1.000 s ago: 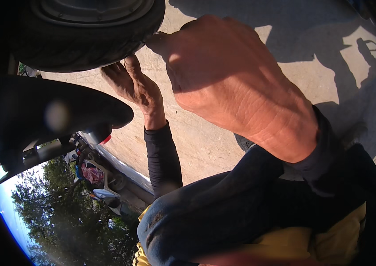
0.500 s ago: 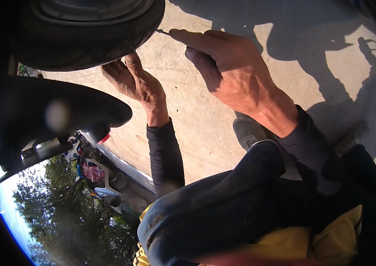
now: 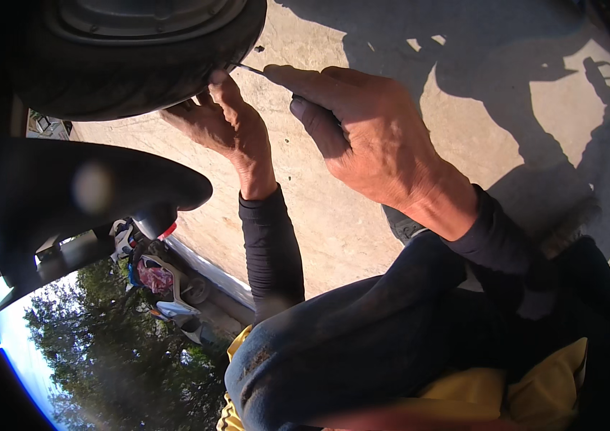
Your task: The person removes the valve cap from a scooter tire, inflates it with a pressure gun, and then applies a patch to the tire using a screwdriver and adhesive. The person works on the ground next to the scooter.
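A black tire [image 3: 125, 82] on a grey metal wheel rim [image 3: 147, 18] fills the upper left. My left hand [image 3: 229, 133] is at its lower edge, thumb side against the tread, with the other fingers curled and partly hidden by the tire. My right hand [image 3: 373, 133] is closed around a thin, dark metal pick-like tool [image 3: 247, 68]; the index finger lies along it. Its tip meets the tread just beyond my left hand's fingertips. The grip end is hidden inside my right hand. A small dark bit [image 3: 259, 49] shows beside the tire, above the tool.
A black vehicle part [image 3: 125, 172] with a red light [image 3: 168, 230] juts in at left, below the tire. Sunlit concrete [image 3: 326, 208] carries shadows at right. My bent knee [image 3: 269, 359] is in front. Parked motorbikes [image 3: 168, 287] and a tree [image 3: 118, 345] appear lower left.
My right hand and the tool have shifted slightly left and down along the tread. The left fingertips have moved up onto the tire edge. The small dark bit now shows beside the tire.
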### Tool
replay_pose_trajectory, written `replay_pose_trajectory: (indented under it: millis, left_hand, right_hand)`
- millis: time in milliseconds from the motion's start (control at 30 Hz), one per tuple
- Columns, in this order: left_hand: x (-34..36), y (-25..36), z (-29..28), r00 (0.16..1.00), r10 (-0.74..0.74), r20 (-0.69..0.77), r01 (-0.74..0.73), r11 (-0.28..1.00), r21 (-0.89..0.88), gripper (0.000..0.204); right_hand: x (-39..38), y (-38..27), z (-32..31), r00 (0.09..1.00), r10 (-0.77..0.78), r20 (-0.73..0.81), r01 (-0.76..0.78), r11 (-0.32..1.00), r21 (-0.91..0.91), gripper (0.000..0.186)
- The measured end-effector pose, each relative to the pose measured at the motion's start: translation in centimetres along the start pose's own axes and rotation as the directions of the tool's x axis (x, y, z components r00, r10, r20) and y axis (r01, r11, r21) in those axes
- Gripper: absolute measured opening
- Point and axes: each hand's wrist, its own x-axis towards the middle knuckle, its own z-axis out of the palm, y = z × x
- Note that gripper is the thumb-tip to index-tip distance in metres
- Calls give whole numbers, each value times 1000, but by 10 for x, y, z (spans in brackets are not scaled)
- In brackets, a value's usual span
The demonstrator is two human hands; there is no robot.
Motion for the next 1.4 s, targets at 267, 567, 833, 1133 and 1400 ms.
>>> replay_pose_trajectory:
  millis: [267, 567, 833, 1133, 1400]
  left_hand:
    - [0, -2, -3, 1000, 4, 30, -3, 1000, -17, 86]
    - [-3, -1, -1, 1000, -6, -1, 6, 999, -51, 85]
    - [-3, 0, -1, 1000, -11, -1, 11, 998, -62, 82]
    - [-2, -3, -3, 1000, -7, 0, 7, 998, -62, 82]
    - [-3, -1, -4, 1000, -31, 6, 31, 998, -61, 82]
  right_hand:
    - [0, -4, 5, 1000, 8, -10, -8, 997, 77, 42]
    - [-1, -2, 11, 1000, -15, -20, 16, 998, 62, 43]
    - [0, -3, 12, 999, -32, -21, 33, 998, 44, 43]
    - [1, -6, 9, 999, -30, -17, 31, 999, 20, 41]
    - [0, -6, 11, 999, -31, -28, 32, 999, 42, 40]
